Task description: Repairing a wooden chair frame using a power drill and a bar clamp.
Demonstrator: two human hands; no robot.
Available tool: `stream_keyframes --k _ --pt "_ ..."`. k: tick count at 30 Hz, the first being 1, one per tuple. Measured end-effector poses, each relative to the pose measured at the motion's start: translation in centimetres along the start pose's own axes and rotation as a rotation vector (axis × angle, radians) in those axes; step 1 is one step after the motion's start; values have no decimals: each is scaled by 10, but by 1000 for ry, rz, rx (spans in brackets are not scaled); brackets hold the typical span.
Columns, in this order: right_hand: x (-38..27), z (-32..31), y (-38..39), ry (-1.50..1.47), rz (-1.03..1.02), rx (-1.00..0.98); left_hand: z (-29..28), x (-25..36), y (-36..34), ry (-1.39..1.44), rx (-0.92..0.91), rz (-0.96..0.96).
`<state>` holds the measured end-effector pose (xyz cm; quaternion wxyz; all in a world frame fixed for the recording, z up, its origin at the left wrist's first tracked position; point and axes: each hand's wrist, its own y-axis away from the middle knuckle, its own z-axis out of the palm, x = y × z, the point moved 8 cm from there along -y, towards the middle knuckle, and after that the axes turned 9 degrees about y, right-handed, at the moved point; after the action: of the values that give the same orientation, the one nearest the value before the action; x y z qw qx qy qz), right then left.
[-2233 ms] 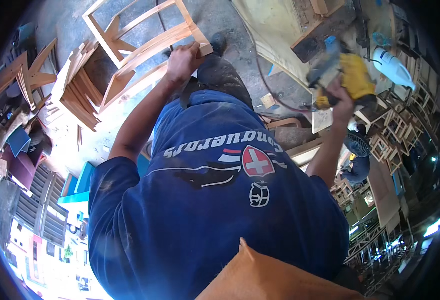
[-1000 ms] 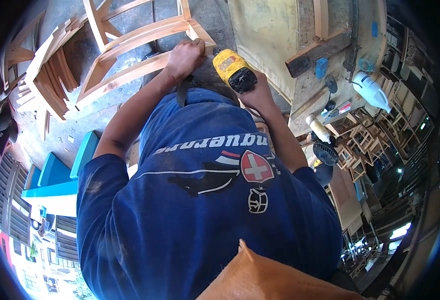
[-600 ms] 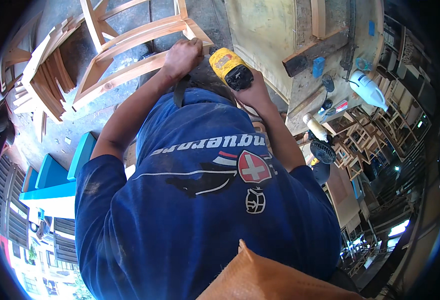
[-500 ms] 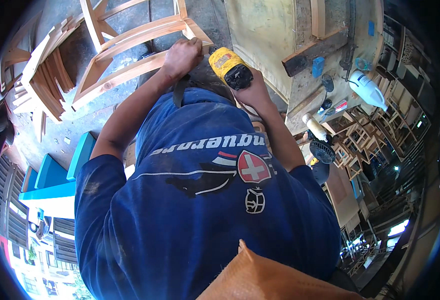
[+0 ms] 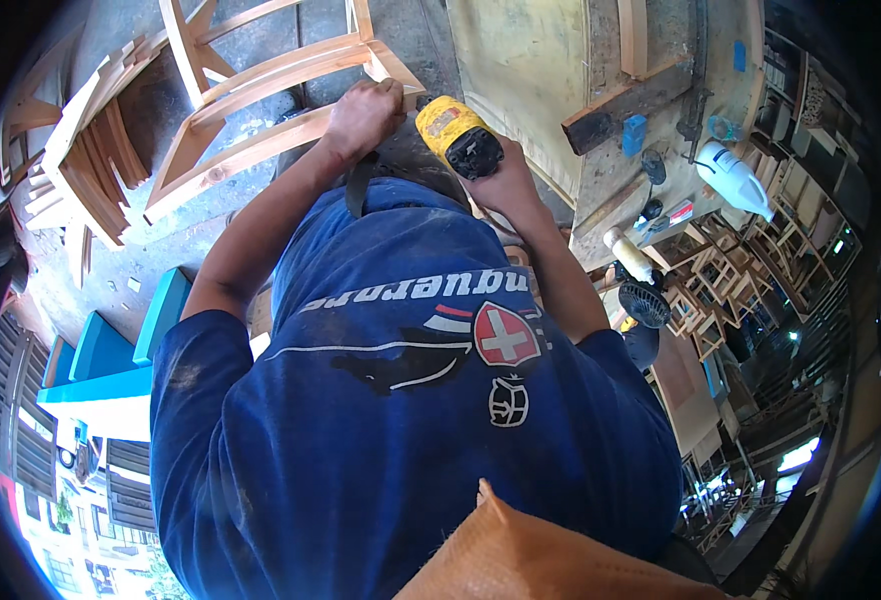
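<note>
My right hand (image 5: 501, 178) is wrapped round the grip of a yellow and black cordless drill (image 5: 453, 128). The drill's front end points at the near right corner of a pale wooden chair frame (image 5: 251, 153); whether its bit touches the wood is too small to tell. At that same corner, my left hand (image 5: 367, 115) is closed on the frame, its fingers bent over the wood. Curved rails and a slanting end piece make up the frame, which extends to the left and away from me.
Stacked curved wooden pieces (image 5: 96, 145) stand at the left, above a teal box-like piece (image 5: 101, 375). On the right, a worktable (image 5: 531, 60) carries a dark-edged plank (image 5: 626, 105), a blue block (image 5: 635, 135) and a white bottle (image 5: 734, 178). Several wooden frames (image 5: 731, 285) lie beyond.
The drill and my right hand have shifted very slightly to the left. My left hand keeps its place on the chair frame.
</note>
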<state>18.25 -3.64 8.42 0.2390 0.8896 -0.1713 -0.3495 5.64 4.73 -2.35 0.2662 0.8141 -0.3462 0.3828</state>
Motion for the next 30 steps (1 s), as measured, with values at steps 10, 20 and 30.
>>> stream_keyframes --k 10,20,30 --pt "-3 -1 0 9 2 -2 0 -1 -1 -5 5 -18" --pt "5 2 -1 38 39 -18 -1 0 -1 -3 -11 -5" --pt "0 -12 14 -2 1 2 -5 5 -1 -4 -11 1"
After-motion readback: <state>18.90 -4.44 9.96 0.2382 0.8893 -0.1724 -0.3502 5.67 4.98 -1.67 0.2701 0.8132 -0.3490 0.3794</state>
